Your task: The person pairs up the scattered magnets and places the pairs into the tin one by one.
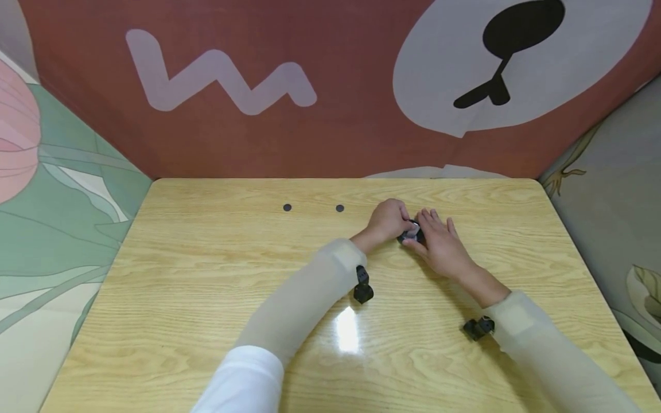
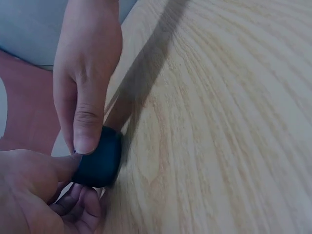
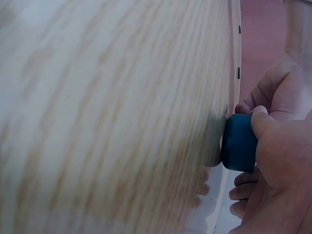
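Evidently for steadiness, the left hand (image 1: pixel 387 222) pinches the rim of a dark round object (image 3: pixel 239 143) at the table (image 1: pixel 196 287)'s far right, while the right hand (image 1: pixel 441 248), fingers nearly straight, lays its thumb alongside, perhaps to prevent slipping

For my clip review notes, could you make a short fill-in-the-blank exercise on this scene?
On the pale wood-grain table lie ____ flat, round, black spots.
In the head view, the spots lie to the ____ of the left hand.
The small, rounded, dark teal object lies ____ the left hand and the right hand, which both hold it.
The cloth sleeve beside the left arm's beige cover is ____.
Missing words: two; left; between; white.
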The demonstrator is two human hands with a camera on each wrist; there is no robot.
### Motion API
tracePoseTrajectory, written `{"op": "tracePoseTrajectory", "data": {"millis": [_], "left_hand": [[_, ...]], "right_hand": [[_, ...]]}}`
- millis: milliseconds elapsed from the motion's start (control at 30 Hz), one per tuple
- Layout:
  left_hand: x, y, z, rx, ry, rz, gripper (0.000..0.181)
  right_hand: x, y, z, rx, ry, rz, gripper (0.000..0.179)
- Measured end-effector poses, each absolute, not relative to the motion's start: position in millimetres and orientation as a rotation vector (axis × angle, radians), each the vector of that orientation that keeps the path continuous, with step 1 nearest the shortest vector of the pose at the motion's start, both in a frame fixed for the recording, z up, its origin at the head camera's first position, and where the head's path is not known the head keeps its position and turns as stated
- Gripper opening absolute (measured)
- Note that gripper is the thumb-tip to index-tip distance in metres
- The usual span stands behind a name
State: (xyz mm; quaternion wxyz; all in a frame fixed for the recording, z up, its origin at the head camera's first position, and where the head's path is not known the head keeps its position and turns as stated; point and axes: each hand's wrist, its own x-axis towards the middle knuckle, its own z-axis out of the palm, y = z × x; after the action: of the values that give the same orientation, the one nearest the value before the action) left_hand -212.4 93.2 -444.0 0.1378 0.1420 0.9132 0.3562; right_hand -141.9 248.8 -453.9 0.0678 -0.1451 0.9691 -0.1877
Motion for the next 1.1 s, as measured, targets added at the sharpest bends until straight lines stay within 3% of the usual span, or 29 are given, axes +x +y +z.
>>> {"op": "tracePoseTrajectory", "data": {"millis": [667, 1100], "left_hand": [[-217.0, 81.6, -440.9, 0.498, 2.526, 1.084, 0.024], [-218.3, 69.5, -431.4, 0.469, 2.504, 1.093, 0.038]], "right_hand": [[-142.1, 249.3, -454.6, -0.434, 2.897, -0.569, 0.083], [-142.9, 249.5, -450.5, -0.427, 2.905, -0.541, 0.081]]}}
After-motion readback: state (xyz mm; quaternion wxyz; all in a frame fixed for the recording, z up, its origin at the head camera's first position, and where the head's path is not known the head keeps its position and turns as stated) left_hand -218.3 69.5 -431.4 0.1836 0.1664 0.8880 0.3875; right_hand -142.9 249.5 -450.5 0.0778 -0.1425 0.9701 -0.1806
